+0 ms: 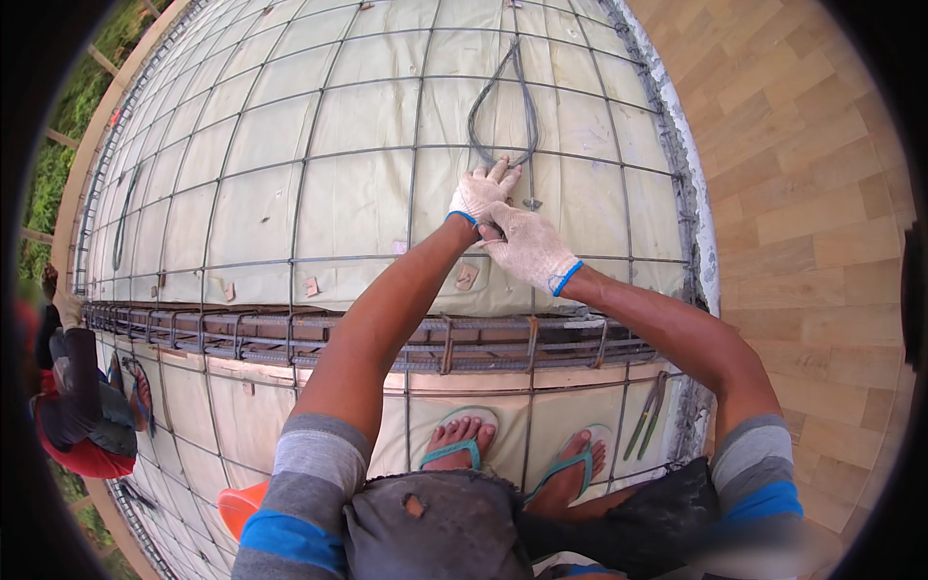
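Tie wire: a dark loop of thin wire (pixel 503 106) lies flat on the rebar mesh (pixel 319 155), just ahead of both hands, its closed lower end touching or nearly touching the left fingertips.
Long axis: the loop runs away from the person, from the hands toward the far edge of the mesh, narrowing at its far tip.
Left hand: the gloved left hand (pixel 480 193) rests palm down on the mesh with fingers stretched forward toward the loop's near end; whether it pinches any wire I cannot tell.
Right hand: the gloved right hand (pixel 529 246) sits just behind and to the right of the left, touching it at the thumb side, fingers curled inward over a crossing of bars; what it grips is hidden by the glove.
Nearer hand: the left is closer to the loop; the right lies a little further back toward the body.
Crossing: both hands meet over one mesh joint, with a small metal piece (pixel 532 204) just beside the left fingers.
Underlay: pale sheeting (pixel 358 203) lies beneath the mesh.
Beam cage: a bundled rebar cage (pixel 290 333) runs left to right between the hands and the feet.
Feet: sandalled feet (pixel 512 449) stand on the mesh below the cage.
Pliers: a pair of green-handled pliers (pixel 646 416) lies near the right foot, well apart from the hands.
Other person: someone crouches at the left edge (pixel 82 406).
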### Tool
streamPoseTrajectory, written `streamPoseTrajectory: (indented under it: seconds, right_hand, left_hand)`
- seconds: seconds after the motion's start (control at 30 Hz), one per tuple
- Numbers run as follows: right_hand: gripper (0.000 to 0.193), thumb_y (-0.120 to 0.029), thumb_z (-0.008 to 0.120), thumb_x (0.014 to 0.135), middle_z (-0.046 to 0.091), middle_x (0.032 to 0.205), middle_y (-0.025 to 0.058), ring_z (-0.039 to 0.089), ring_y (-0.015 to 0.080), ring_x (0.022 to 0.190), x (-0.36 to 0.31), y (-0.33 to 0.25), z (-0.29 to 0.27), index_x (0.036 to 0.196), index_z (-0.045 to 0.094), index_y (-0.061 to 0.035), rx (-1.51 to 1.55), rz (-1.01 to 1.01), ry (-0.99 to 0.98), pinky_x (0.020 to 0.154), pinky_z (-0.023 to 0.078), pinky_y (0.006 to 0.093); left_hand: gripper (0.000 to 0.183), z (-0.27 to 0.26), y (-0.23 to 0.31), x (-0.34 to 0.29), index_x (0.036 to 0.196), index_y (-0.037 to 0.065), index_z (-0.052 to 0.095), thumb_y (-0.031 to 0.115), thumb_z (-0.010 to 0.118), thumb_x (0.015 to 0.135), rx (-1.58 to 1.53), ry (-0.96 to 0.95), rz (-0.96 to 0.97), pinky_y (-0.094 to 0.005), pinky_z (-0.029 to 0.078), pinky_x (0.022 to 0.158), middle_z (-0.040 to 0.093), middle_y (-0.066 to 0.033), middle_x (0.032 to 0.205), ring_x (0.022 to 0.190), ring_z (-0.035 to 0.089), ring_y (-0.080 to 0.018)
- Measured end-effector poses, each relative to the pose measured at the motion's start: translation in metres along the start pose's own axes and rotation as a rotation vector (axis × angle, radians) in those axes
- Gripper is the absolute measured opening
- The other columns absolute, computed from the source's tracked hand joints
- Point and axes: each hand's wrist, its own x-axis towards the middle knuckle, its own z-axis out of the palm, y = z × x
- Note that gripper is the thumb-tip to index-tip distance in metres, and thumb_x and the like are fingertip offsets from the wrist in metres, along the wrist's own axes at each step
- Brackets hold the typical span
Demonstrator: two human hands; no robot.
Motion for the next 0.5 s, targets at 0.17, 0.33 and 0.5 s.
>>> streamPoseTrajectory:
  seconds: [0.17,0.33,0.5]
  right_hand:
    - [0.017,-0.005,0.073,0.094,0.070,0.090,0.0166,0.073,0.0355,0.079,-0.082,-0.077,-0.040,0.109,0.065,-0.0045,0.263,-0.171,0.117,0.068,0.056,0.0420]
    - [0.022,0.001,0.076,0.090,0.068,0.093,0.0128,0.071,0.0304,0.079,-0.143,-0.073,-0.068,0.108,0.064,-0.0039,0.277,-0.070,0.167,0.069,0.056,0.0383]
    - [0.023,0.003,0.074,0.089,0.068,0.095,0.0131,0.069,0.0297,0.082,-0.194,-0.076,-0.032,0.108,0.064,-0.0048,0.428,0.039,0.108,0.071,0.056,0.0389]
  left_hand:
    - [0.069,-0.019,0.004,-0.050,0.161,0.011,0.044,0.032,0.062,0.097,-0.306,0.146,-0.291,-0.0471,0.051,0.105,0.046,-0.0226,0.162,0.134,0.059,-0.0399]
    - [0.108,-0.067,0.065,-0.123,0.169,-0.001,0.000,0.075,0.040,0.104,-2.372,-0.104,-0.902,-0.0607,0.037,0.122,0.012,-0.0340,0.172,0.160,0.021,-0.0460]
    - [0.113,-0.124,0.103,-0.154,0.169,0.001,-0.002,0.082,0.037,0.101,-2.677,-0.169,-0.781,-0.0635,0.037,0.121,0.017,-0.0319,0.171,0.157,0.029,-0.0459]
